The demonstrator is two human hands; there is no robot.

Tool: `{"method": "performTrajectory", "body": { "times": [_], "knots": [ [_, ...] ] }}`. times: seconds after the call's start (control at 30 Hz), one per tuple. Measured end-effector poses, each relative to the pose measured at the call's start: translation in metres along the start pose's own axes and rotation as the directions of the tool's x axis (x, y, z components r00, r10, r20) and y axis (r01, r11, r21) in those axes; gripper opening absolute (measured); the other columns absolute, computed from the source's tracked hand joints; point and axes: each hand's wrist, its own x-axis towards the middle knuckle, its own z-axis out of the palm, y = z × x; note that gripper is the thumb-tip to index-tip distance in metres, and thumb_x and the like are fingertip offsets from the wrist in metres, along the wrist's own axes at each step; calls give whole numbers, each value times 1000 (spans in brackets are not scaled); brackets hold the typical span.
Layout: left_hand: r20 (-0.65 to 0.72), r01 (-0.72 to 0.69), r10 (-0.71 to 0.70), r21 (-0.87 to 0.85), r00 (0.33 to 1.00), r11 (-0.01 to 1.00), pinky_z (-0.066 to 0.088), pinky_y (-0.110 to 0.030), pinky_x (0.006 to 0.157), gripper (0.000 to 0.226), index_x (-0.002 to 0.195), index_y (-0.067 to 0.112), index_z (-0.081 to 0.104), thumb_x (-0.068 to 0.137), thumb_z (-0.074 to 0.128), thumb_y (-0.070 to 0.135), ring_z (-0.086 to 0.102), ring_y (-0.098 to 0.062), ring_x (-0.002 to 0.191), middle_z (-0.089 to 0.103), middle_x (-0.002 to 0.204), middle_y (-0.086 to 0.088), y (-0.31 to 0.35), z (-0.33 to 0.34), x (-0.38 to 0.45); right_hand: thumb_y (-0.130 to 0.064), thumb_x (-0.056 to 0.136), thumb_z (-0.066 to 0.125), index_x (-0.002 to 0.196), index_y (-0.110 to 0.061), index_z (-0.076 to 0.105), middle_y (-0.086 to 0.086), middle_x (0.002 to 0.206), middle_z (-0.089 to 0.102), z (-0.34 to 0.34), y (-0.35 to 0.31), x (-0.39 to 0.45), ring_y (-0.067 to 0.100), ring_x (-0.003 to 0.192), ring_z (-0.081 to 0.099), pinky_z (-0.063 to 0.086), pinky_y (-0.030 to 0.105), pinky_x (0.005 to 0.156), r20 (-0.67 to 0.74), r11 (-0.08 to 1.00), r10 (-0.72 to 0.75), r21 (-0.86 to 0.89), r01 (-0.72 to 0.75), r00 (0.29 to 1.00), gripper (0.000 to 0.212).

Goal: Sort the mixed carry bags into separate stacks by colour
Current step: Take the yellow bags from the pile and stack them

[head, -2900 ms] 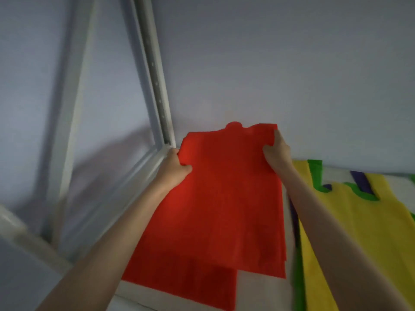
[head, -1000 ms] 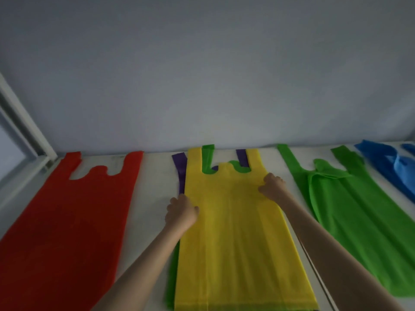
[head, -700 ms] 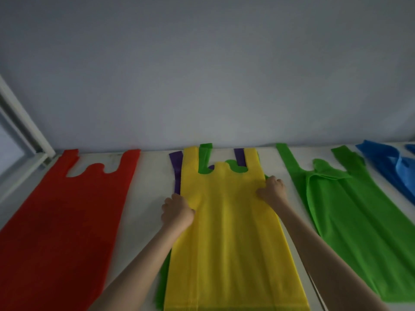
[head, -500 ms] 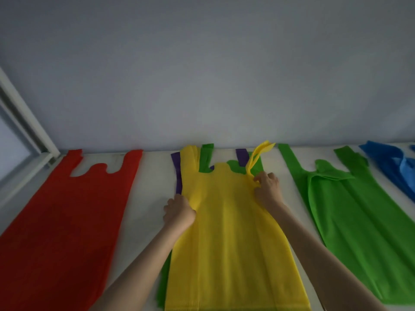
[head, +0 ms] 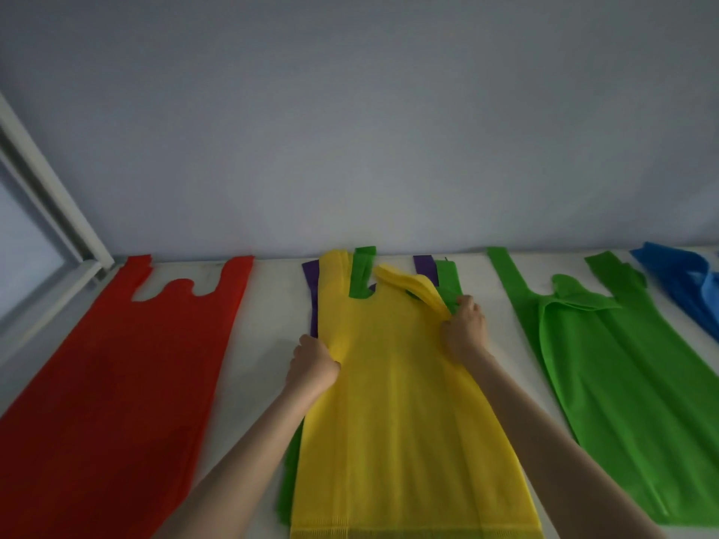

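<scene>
Step in hand: peeling the top bag off the mixed pile. The flat yellow non-woven vest-style carry bag (head: 397, 402) lies on top of the pile on the white table (head: 272, 324). The left hand (head: 314, 363) has its grip clamped on the bag's left edge, fingers curled round the fabric. The right hand (head: 465, 328) pinches the bag's right shoulder, and the yellow strap handle (head: 408, 289) folds up and over just above that grip.

Under both grips: a green bag layer (head: 363, 276) and a purple bag layer (head: 311, 282), edges only, so the number of bags beneath cannot be told.

Next move, as a judgement: lift the yellow bag clear without dragging the green one, then start a yellow stack on bare table; no yellow stack is visible.

Counts: one mixed pile; one red bag stack (head: 128, 383) well left of the left grip; one green bag stack (head: 622, 383) right of the right grip; one blue bag stack (head: 681, 282) beyond it, partly cut off.
</scene>
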Motion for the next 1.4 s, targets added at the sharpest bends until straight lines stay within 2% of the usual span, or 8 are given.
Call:
{"method": "performTrajectory", "body": {
  "times": [0.13, 0.33, 0.57, 0.7, 0.87, 1.17, 1.3, 1.4],
  "knots": [
    [-5, -21, 21, -9, 1000, 1000, 45, -35, 99, 65, 143, 0, 22, 92, 58, 18, 45, -32, 129, 38, 144, -17, -2, 1, -4, -6, 95, 38, 126, 6, 43, 24, 126, 52, -12, -1, 7, 31, 100, 51, 45, 40, 91, 89, 985, 162, 51, -167, 983, 33],
    [34, -108, 106, 71, 994, 992, 41, -37, 103, 66, 143, 2, 24, 92, 57, 27, 39, -31, 132, 34, 143, -16, 2, 8, -10, -6, 94, 36, 134, 7, 35, 28, 133, 47, -27, 8, 10, 41, 120, 49, 44, 43, 93, 44, 963, 265, 36, -266, 963, 41],
    [42, -112, 110, 41, 993, 993, 42, -35, 102, 61, 140, 0, 30, 92, 58, 25, 42, -31, 130, 39, 141, -18, 0, 10, -14, -4, 93, 38, 125, 6, 46, 27, 122, 55, -27, 12, 8, 34, 95, 53, 37, 33, 70, 74, 983, 183, 11, -184, 980, 34],
    [-33, -319, 319, -7, 947, 948, 44, -34, 101, 51, 141, 11, 35, 92, 51, 5, 43, -28, 125, 43, 135, -13, -2, 17, -21, -3, 93, 38, 123, 5, 48, 26, 120, 55, -28, 15, 6, 27, 86, 46, 38, 33, 70, 50, 985, 166, 39, -168, 985, 33],
    [74, -529, 528, -10, 846, 849, 37, -32, 109, 62, 146, 27, 34, 93, 39, -5, 41, -26, 126, 39, 132, -12, -3, 26, -32, -3, 92, 40, 124, 2, 48, 24, 119, 57, -29, 13, 0, 31, 91, 52, 49, 40, 82, 48, 987, 156, 33, -158, 987, 34],
    [119, -487, 492, -68, 862, 871, 38, -34, 109, 53, 146, 22, 34, 96, 43, 5, 43, -28, 127, 39, 134, -14, -6, 19, -35, -7, 93, 39, 122, 5, 51, 24, 107, 57, -34, 17, -9, 27, 84, 46, 42, 33, 65, 50, 982, 189, -31, -187, 981, 34],
    [79, -371, 382, -129, 921, 920, 46, -30, 86, 49, 146, 6, 30, 98, 42, 11, 54, -28, 117, 47, 135, -16, -8, 14, -32, -16, 93, 40, 119, 6, 52, 18, 96, 52, -36, 22, -15, 28, 84, 49, 42, 34, 70, 37, 975, 220, -11, -220, 975, 36],
    [114, -286, 309, -184, 944, 940, 39, -19, 54, 50, 148, 2, 23, 101, 36, 13, 58, -19, 85, 47, 138, -17, -11, 10, -33, -16, 95, 38, 118, 7, 52, 18, 95, 51, -36, 24, -20, 29, 85, 51, 44, 37, 72, 22, 980, 200, 2, -200, 979, 36]
  ]
}}
